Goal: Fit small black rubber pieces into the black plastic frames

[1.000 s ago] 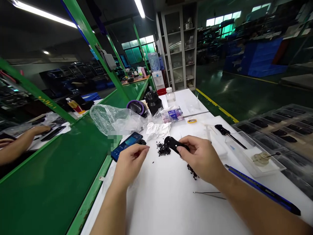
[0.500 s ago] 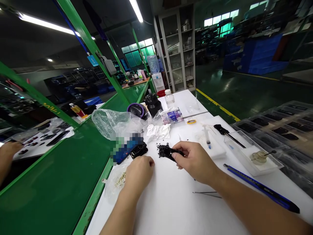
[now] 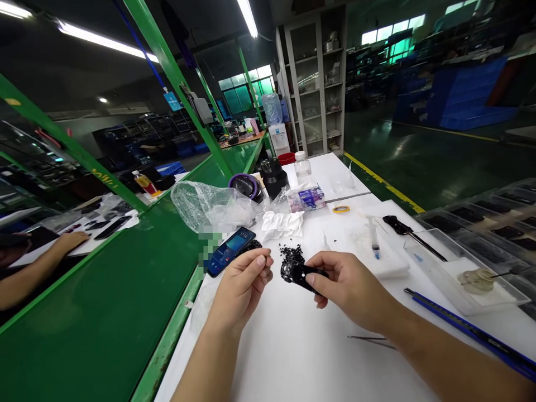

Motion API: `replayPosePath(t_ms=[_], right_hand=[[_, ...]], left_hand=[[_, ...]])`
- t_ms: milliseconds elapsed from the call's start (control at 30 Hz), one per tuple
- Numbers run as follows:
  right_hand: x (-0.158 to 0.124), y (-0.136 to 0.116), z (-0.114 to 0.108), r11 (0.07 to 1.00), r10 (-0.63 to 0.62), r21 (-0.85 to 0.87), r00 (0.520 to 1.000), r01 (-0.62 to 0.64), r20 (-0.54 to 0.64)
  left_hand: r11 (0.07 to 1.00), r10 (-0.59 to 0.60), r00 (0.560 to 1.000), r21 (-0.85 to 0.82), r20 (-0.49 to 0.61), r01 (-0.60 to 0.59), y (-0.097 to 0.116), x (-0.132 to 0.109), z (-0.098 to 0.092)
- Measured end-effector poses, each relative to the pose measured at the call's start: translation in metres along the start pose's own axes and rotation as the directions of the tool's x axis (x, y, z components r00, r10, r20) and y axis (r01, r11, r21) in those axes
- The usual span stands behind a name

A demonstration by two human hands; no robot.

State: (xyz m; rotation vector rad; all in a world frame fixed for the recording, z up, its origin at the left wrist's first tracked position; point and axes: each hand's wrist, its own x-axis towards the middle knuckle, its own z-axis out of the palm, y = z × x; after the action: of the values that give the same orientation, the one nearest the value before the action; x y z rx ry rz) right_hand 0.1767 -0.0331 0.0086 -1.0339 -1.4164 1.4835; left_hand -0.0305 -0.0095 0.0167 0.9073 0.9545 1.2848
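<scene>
Between the thumb and fingers of my right hand (image 3: pixel 341 285) is a black plastic part (image 3: pixel 302 274), long and narrow with small holes. A heap of tiny black pieces (image 3: pixel 292 254) lies on the white table just behind the part's far end. My left hand (image 3: pixel 247 279) is raised to the left of it, thumb and fingertips pinched together; whatever they hold is too small to make out. Behind the left hand sits a phone (image 3: pixel 231 251) with its screen lit, beside a dark pile (image 3: pixel 252 245) that the hand partly hides. Tweezers (image 3: pixel 371 339) rest on the table below my right wrist.
A blue utility knife (image 3: pixel 464 326), a screwdriver (image 3: pixel 412 235), a syringe (image 3: pixel 373 239) on white foam and a clear box (image 3: pixel 469 279) lie on the right. Plastic bags (image 3: pixel 213 206) and tissue (image 3: pixel 282 224) are behind. A co-worker's arm (image 3: pixel 46 262) shows at far left.
My left hand has lifted from beside the dark pile and turned, its fingertips now pinched near the black part. My right hand still holds the part. The view has shifted slightly.
</scene>
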Motion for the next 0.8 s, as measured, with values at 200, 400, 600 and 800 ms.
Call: replayPosePath(t_ms=[200, 400, 600, 800], right_hand=[[-0.003, 0.000, 0.003, 1.000, 0.000, -0.022, 1.000, 0.001, 0.004], [-0.003, 0.000, 0.004, 0.990, -0.069, -0.125, 0.996, 0.062, -0.050], [-0.004, -0.001, 0.006, 0.982, -0.089, -0.169, 0.995, 0.079, -0.055], [-0.003, 0.001, 0.006, 0.977, -0.099, -0.195, 0.993, 0.086, -0.060]], left_hand=[[0.987, -0.101, 0.995, -0.122, 0.023, 0.103, -0.001, -0.001, 0.004], [0.980, -0.107, 0.991, -0.157, 0.084, 0.119, -0.005, 0.002, 0.001], [0.983, -0.107, 0.982, -0.133, 0.156, 0.128, -0.012, 0.001, 0.004], [0.979, -0.123, 0.991, -0.158, 0.056, 0.130, -0.014, 0.000, 0.007]])
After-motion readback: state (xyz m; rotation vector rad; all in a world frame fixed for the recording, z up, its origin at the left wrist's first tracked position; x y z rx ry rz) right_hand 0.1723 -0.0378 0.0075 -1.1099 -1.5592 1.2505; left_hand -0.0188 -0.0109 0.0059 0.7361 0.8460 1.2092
